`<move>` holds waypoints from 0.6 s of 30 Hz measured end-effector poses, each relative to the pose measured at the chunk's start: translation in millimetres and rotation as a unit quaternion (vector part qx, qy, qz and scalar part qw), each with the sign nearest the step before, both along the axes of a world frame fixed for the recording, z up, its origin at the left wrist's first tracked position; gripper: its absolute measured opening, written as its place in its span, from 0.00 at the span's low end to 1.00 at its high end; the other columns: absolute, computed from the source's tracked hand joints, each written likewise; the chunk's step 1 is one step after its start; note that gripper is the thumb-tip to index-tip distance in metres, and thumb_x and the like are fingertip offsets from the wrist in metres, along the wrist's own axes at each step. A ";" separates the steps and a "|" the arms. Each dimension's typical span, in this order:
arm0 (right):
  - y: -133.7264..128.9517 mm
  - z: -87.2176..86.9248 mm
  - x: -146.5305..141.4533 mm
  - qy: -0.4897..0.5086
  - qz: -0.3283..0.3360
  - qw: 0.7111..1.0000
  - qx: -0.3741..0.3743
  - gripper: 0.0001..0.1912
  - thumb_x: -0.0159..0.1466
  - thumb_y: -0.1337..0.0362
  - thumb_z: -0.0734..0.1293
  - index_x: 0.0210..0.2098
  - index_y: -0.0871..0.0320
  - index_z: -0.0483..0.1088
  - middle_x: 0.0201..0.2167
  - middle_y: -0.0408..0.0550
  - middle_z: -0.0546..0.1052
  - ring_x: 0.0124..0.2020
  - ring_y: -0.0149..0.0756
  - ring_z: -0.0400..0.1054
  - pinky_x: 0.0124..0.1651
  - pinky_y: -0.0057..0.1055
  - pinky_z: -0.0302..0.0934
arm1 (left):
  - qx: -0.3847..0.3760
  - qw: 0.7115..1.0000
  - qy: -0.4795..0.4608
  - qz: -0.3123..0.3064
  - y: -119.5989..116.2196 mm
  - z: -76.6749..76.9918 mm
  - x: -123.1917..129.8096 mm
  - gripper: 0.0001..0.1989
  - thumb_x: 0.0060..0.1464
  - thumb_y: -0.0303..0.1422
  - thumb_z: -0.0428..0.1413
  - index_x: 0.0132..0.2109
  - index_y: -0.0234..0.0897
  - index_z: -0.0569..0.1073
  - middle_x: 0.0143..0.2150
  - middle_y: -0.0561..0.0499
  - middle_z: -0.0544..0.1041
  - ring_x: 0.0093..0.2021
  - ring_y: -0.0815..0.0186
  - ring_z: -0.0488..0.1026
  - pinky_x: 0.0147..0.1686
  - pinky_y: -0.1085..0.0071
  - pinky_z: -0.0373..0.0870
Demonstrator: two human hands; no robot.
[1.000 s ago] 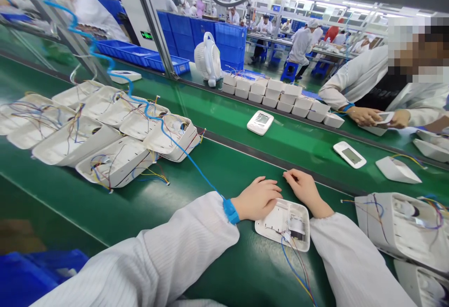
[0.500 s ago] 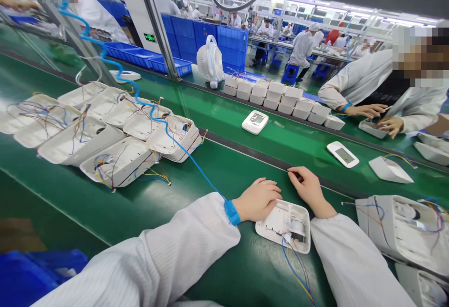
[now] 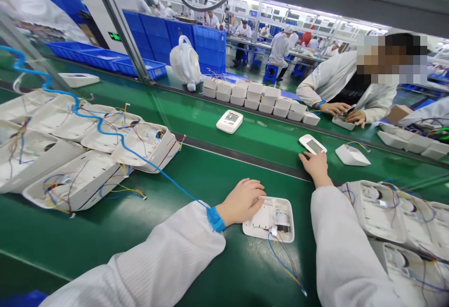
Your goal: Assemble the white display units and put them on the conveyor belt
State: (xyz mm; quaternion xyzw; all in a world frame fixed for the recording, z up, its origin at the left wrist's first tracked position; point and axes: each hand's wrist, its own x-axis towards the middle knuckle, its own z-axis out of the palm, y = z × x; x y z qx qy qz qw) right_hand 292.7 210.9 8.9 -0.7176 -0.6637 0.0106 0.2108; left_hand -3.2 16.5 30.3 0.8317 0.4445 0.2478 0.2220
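My left hand [image 3: 242, 201] holds the upper left corner of a white plastic casing [image 3: 261, 220], thumb over its rim and fingers curled along the far side. The casing lies open side up, with a motor-like cylinder inside and coloured wires [image 3: 286, 260] trailing towards me. My right hand [image 3: 316, 166] reaches forward with its fingers apart, the fingertips at the near edge of a white display unit [image 3: 312, 144] with a grey screen. Whether they touch it is hard to tell. A blue wrist strap [image 3: 215, 219] circles my left wrist, its coiled cord [image 3: 147, 160] running left.
Several wired casings are stacked on the left [image 3: 70, 176] and on the right [image 3: 382, 209]. Along the green belt lie another display unit [image 3: 229, 121] and a wired white cover [image 3: 352, 155]. Across it stand stacked covers [image 3: 252, 96], a fan [image 3: 184, 64] and a co-worker [image 3: 343, 78].
My right hand has moved forward to the display unit and its fingers have spread. My left hand stays at the casing. The whole view has shifted to the right.
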 end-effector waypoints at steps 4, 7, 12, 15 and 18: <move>11.4 -0.7 2.4 0.010 -0.007 0.999 -0.033 0.24 0.64 0.48 0.62 0.50 0.56 0.76 0.64 0.61 0.61 0.65 0.64 0.49 0.59 0.57 0.55 | -0.001 1.000 -0.005 0.000 -0.3 1.0 0.0 0.14 0.62 0.36 0.49 0.47 0.37 0.77 0.54 0.44 0.77 0.59 0.56 0.69 0.64 0.50 0.57; 4.8 2.0 -3.0 0.023 0.013 1.000 -0.016 0.21 0.65 0.55 0.61 0.50 0.58 0.76 0.58 0.62 0.68 0.62 0.59 0.56 0.58 0.55 0.55 | -0.001 1.000 -0.009 0.001 0.1 -0.7 -0.1 0.14 0.62 0.36 0.50 0.47 0.37 0.77 0.54 0.43 0.77 0.59 0.55 0.69 0.64 0.48 0.57; -19.8 20.9 -17.2 0.082 0.017 0.993 0.079 0.25 0.63 0.63 0.59 0.57 0.65 0.70 0.59 0.65 0.68 0.60 0.57 0.59 0.63 0.54 0.50 | 0.019 0.997 -0.074 0.005 2.4 -5.5 -0.8 0.13 0.60 0.35 0.52 0.46 0.36 0.77 0.52 0.42 0.78 0.57 0.55 0.71 0.61 0.51 0.62; -43.7 30.0 -40.0 0.146 0.023 0.982 0.116 0.27 0.65 0.61 0.56 0.59 0.68 0.67 0.54 0.65 0.72 0.53 0.52 0.67 0.58 0.49 0.59 | 0.019 0.983 -0.178 0.046 5.2 -6.0 -1.8 0.13 0.60 0.35 0.52 0.44 0.35 0.78 0.48 0.42 0.79 0.53 0.57 0.73 0.57 0.56 0.68; -85.2 37.5 -75.7 0.233 0.072 0.966 0.084 0.28 0.67 0.56 0.57 0.59 0.66 0.67 0.45 0.59 0.78 0.40 0.42 0.74 0.43 0.39 0.69 | -0.044 0.954 -0.281 0.091 6.7 -6.1 -2.2 0.16 0.61 0.40 0.52 0.49 0.35 0.76 0.51 0.42 0.78 0.52 0.57 0.74 0.55 0.57 0.70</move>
